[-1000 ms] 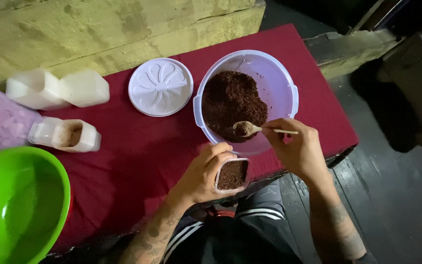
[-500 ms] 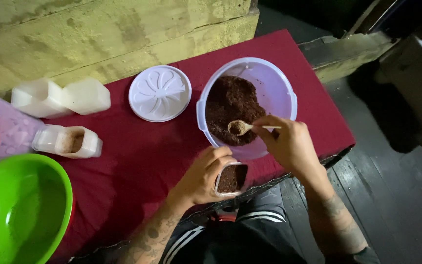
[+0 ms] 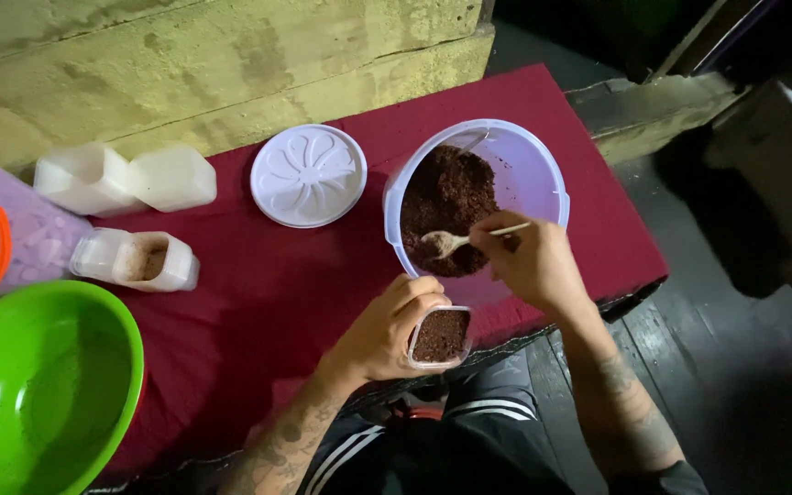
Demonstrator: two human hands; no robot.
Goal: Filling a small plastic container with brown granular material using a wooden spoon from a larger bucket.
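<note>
Since a moment ago my spoon's bowl has dipped lower into the brown powder. Biggest first: one green plastic bowl [image 3: 38, 385], one clear round tub [image 3: 529, 170] of powder, one white flower-patterned lid [image 3: 309, 175]. My right hand [image 3: 529, 261] pinches the small wooden spoon [image 3: 456, 240], long axis left-right, bowl pointing left. My left hand [image 3: 387, 325] wraps the small clear container [image 3: 440, 337] at the table edge.

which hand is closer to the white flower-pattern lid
Left. The left hand, gripping a small clear cup, sits below-right of the lid; the right hand is farther right, over the tub.
</note>
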